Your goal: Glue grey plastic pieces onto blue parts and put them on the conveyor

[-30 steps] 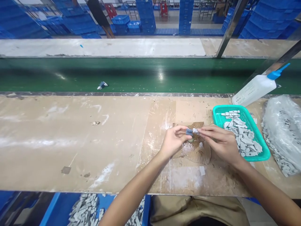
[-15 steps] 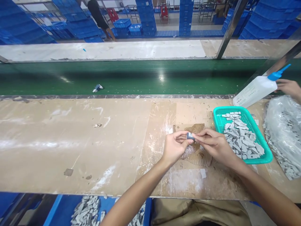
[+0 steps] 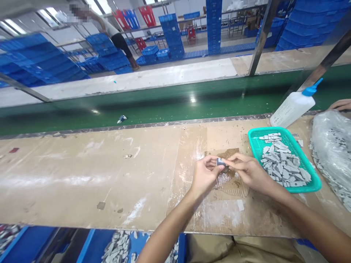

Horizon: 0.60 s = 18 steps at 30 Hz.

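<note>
A small dark blue-grey and white plastic part (image 3: 220, 162) is held between my two hands above a stained piece of cardboard (image 3: 233, 184). My left hand (image 3: 205, 173) pinches it between thumb and fingers from the left. From the right, my right hand (image 3: 248, 170) presses its closed fingertips against the same part; they hide its right end. Close by on the right stands a green plastic basket (image 3: 316, 182) holding many loose grey plastic pieces (image 3: 285, 160).
A white bottle with a blue nozzle (image 3: 292, 107) leans behind the basket. At right lies a clear plastic bag (image 3: 334, 135) of grey pieces, with another person's hand (image 3: 341, 105) beyond. A similar part (image 3: 122, 119) rests on the green belt (image 3: 159, 107). Blue bins (image 3: 90, 248) sit below the table edge.
My view has tilted and shifted, showing more of the background. Both hands stay on the small part. The other person's hand has moved away from the bottle, towards the right edge.
</note>
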{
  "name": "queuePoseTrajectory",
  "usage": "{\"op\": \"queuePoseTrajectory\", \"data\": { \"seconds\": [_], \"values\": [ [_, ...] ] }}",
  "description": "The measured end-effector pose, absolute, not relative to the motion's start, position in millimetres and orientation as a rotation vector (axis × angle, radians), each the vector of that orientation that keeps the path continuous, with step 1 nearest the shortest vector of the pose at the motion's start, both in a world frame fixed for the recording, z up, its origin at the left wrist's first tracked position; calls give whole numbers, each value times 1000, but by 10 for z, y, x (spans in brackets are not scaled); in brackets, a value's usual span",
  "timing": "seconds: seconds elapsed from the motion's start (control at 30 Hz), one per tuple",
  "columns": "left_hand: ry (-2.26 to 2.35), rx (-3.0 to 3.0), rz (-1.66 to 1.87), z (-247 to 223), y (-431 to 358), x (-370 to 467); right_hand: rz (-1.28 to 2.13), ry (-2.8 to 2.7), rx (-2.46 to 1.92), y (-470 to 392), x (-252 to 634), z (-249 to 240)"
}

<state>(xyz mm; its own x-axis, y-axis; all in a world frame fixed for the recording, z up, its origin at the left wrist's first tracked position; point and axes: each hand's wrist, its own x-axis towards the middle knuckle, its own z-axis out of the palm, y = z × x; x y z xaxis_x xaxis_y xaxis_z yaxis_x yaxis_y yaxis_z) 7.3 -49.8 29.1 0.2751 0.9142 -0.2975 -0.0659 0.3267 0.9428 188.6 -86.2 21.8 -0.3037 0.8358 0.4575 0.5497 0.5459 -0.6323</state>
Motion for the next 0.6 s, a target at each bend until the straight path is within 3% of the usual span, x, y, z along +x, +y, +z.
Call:
{"op": "queuePoseTrajectory", "data": {
  "seconds": [0.17, 0.37, 0.6],
  "values": [
    [779, 608, 890, 373, -354, -115, 182, -1722, -1254, -962, 1967, 355],
    [756, 341, 1076, 348, -125, -359, -134, -1531, -1395, -868, 2480, 340],
    [828, 384, 1081, 226, -11, -427, -277, -2046, -1698, -675, 3336, -561]
  ]
}}
